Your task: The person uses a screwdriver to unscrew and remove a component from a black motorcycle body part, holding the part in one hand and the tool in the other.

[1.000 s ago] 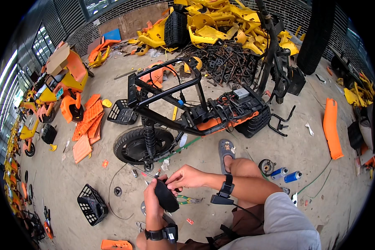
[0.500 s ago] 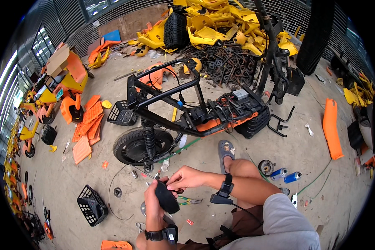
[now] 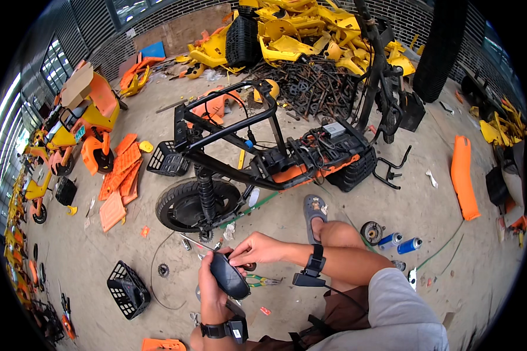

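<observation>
In front of my lap, my left hand (image 3: 212,282) is closed round a black, oval, glossy-faced part (image 3: 229,276) that looks like a scooter mirror or cover. My right hand (image 3: 253,248) pinches at its upper right edge; anything small between the fingertips is hidden. A thin metal shaft (image 3: 194,241), like a screwdriver's, sticks out to the upper left past my left thumb. A dark rounded end (image 3: 250,267) shows below my right fingers, perhaps its handle. Which hand holds it I cannot tell. Green-handled pliers (image 3: 264,281) lie on the floor just beyond.
A stripped black scooter frame (image 3: 228,169) with a rear wheel (image 3: 184,205) stands ahead. Black crate (image 3: 129,289) and small sprocket (image 3: 164,269) lie left. Blue spray cans (image 3: 410,245) and an orange panel (image 3: 464,178) lie right. Yellow panels (image 3: 298,35) are heaped behind.
The black oval part has turned, so more of its glossy face shows, and it has shifted slightly left. My right hand stays pinched at its edge.
</observation>
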### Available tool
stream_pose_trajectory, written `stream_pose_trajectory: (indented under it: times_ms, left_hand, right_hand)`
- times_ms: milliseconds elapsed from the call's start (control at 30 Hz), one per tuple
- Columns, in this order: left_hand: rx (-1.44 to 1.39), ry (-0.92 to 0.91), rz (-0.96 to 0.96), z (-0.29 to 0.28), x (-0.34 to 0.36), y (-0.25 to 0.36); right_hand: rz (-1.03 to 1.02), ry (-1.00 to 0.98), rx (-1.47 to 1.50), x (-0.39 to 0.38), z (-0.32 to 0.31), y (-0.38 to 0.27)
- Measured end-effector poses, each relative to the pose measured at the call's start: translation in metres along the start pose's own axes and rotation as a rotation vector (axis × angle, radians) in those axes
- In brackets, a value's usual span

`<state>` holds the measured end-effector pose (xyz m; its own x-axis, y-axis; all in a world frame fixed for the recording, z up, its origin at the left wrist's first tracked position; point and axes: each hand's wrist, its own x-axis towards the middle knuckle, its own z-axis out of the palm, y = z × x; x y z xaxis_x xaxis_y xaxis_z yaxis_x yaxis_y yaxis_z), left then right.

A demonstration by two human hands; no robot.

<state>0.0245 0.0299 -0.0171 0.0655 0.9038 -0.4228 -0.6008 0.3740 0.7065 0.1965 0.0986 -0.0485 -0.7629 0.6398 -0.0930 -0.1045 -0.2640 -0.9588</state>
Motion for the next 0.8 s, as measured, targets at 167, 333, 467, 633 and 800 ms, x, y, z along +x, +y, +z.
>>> stream_pose_trajectory:
  times_ms: [167, 333, 467, 633, 800]
  left_hand:
    - [-0.029, 0.038, -0.013, 0.003, -0.001, 0.0]
    - [-0.028, 0.044, -0.027, 0.006, -0.004, 0.004]
    - [-0.024, 0.047, -0.022, 0.001, -0.002, 0.005]
    - [-0.04, 0.053, -0.035, -0.001, -0.003, 0.003]
    - [-0.035, 0.044, -0.037, -0.001, -0.003, 0.004]
  right_hand:
    - [0.018, -0.002, 0.038, -0.003, 0.005, -0.007]
    - [0.024, 0.037, -0.009, -0.002, 0.006, -0.003]
    - [0.048, 0.027, -0.02, -0.001, 0.008, -0.005]
    - [0.039, 0.065, 0.037, 0.001, 0.01, 0.0]
    - [0.084, 0.067, 0.029, 0.003, 0.008, 0.006]
